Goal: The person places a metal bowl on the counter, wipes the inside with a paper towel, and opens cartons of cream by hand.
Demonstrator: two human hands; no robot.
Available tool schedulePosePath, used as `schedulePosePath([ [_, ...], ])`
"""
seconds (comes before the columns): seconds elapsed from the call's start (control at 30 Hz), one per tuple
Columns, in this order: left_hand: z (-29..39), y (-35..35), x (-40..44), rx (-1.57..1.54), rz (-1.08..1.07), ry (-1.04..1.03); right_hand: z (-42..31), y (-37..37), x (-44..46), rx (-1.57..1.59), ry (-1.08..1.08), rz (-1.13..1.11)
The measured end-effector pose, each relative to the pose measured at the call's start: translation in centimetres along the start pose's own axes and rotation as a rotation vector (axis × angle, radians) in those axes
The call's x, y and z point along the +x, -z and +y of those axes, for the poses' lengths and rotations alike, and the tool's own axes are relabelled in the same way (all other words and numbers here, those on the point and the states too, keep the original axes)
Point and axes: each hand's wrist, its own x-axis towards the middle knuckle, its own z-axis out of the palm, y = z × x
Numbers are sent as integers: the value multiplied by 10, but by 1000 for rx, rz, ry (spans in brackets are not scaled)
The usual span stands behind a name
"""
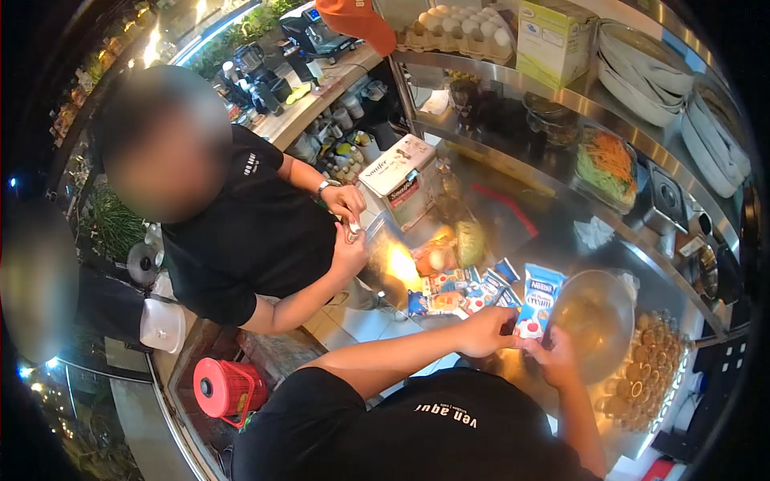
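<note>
A blue and white all-purpose cream carton (542, 295) stands upright between my two hands, its front label showing. My left hand (485, 331) grips it low on the left side. Around the lower right corner close the fingers of my right hand (555, 353). Just right of the carton sits a large metal mixing bowl (597, 305) with a yellowish sheen inside; I cannot tell whether that is contents or reflection. Several more cream packs (453, 290) lie in a pile on the steel counter, left of my hands.
Across the counter's left end, a person in a black shirt (265, 216) holds something small in both hands. A Sonifer box (401, 180) stands near them. Several small glass jars (638, 377) are right of the bowl. An egg tray (457, 32) rests on the upper shelf.
</note>
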Motion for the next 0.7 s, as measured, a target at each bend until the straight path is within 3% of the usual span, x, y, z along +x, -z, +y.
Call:
schedulePosePath([
  [0.23, 4, -8, -10, 154, 72, 101, 38, 1, 9, 94, -40, -44],
  [0.3, 2, -6, -7, 151, 42, 143, 49, 6, 11, -14, 45, -44],
  [0.37, -13, -6, -3, -190, -76, 161, 37, 1, 7, 37, 34, -43],
  [0.4, -22, -7, -1, -187, -43, 119, 30, 2, 7, 85, 28, -42],
  [0.47, -27, -5, 2, -113, 2, 105, 36, 18, 12, -373, 7, -82],
  [0.5, -58, -12, 10, -3, 2, 88, 0, 7, 2, -235, -5, -68],
  [0.53, -40, -17, 8, 62, 67, 160, -6, 15, -3, -350, -24, -73],
  [0.57, 21, -4, 4, -114, 38, 209, 43, 24, 8, -171, 54, -3],
  [0.6, 8, -14, 12, -214, 89, 95, 13, 17, 5, -111, 98, 109],
  [0.63, 2, -23, 15, -450, 76, 54, 48, 24, 15, -211, 178, 168],
  [0.7, -2, -24, 22, -419, 90, 86, 40, 18, 15, -165, 166, 228],
])
